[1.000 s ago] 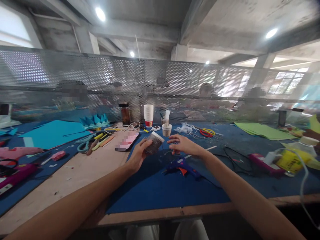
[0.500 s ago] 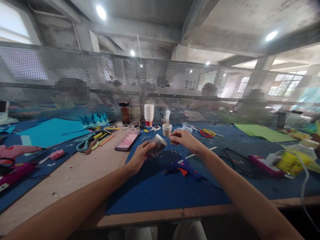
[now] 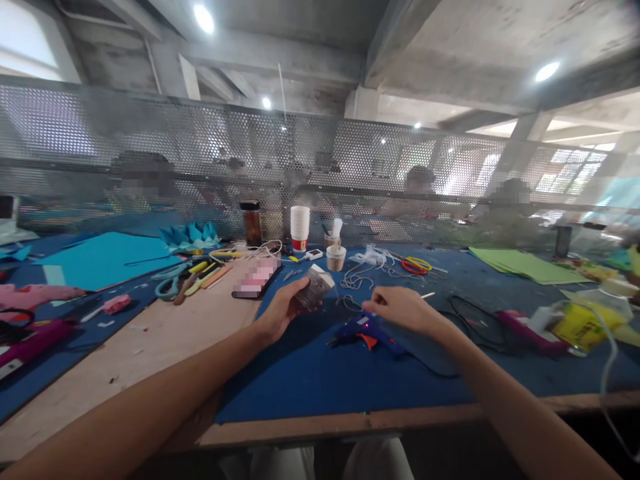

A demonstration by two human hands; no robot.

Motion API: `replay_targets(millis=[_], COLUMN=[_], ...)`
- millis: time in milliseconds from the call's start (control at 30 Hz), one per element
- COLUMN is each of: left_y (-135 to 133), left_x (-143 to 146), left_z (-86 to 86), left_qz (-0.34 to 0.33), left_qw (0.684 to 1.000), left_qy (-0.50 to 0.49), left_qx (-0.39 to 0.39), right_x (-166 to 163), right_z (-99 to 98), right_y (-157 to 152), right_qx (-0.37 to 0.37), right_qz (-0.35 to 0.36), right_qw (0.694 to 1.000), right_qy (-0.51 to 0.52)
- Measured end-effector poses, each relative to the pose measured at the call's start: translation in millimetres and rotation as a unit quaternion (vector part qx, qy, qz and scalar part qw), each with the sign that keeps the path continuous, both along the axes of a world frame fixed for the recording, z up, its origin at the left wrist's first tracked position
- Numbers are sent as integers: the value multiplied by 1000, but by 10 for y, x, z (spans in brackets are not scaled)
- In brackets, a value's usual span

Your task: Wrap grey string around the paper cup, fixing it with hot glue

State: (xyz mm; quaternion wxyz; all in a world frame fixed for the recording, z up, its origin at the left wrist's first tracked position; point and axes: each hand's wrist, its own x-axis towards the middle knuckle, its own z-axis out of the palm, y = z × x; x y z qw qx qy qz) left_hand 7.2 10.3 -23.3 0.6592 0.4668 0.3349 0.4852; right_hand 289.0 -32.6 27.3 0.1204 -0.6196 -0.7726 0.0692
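Note:
Tilted in my left hand [image 3: 284,310] is a small cup [image 3: 316,287] with a grey-brown side and a pale rim, the fingers wrapped round it. To its right, my right hand [image 3: 403,308] hovers with its fingers pinched together; what they hold, if anything, is too small to make out. Thin grey cord [image 3: 349,303] lies in loops between the two hands. Just below the right hand, a blue glue gun [image 3: 367,328] with an orange trigger and a small red light rests on the blue table mat [image 3: 300,387].
Behind the hands stand a small cup with sticks [image 3: 336,259], stacked paper cups [image 3: 300,230] and a dark-lidded bottle [image 3: 251,225]. To the left lie a phone [image 3: 257,277], scissors [image 3: 173,281] and blue paper [image 3: 105,260]; yellow-red scissors [image 3: 416,265] and green paper [image 3: 525,263] are rightward.
My right hand has moved away from the cup, rightward and down toward the glue gun. My left hand still holds the cup, at nearly the same place.

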Motion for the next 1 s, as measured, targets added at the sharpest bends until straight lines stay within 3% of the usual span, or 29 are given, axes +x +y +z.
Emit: replay_targets(millis=[200, 400, 500, 633, 800, 1000], left_y=[-15, 8, 28, 33, 12, -1], left_x=[10, -4, -15, -19, -12, -34], left_z=[4, 7, 7, 10, 7, 3], left_qz=[14, 32, 45, 49, 44, 68], left_qw=[1000, 999, 999, 999, 999, 996], left_qy=[-14, -19, -20, -16, -11, 22], left_qx=[-3, 1, 2, 1, 7, 59], right_x=[90, 107, 146, 157, -51, -338], right_z=[-267, -290, -295, -257, -44, 59], right_y=[-251, -143, -62, 10, 36, 208], right_qx=[-68, -96, -142, -182, -123, -18], right_qz=[36, 35, 23, 34, 54, 102], right_qw=[997, 993, 973, 904, 841, 834], right_qy=[-3, 51, 181, 386, 523, 541])
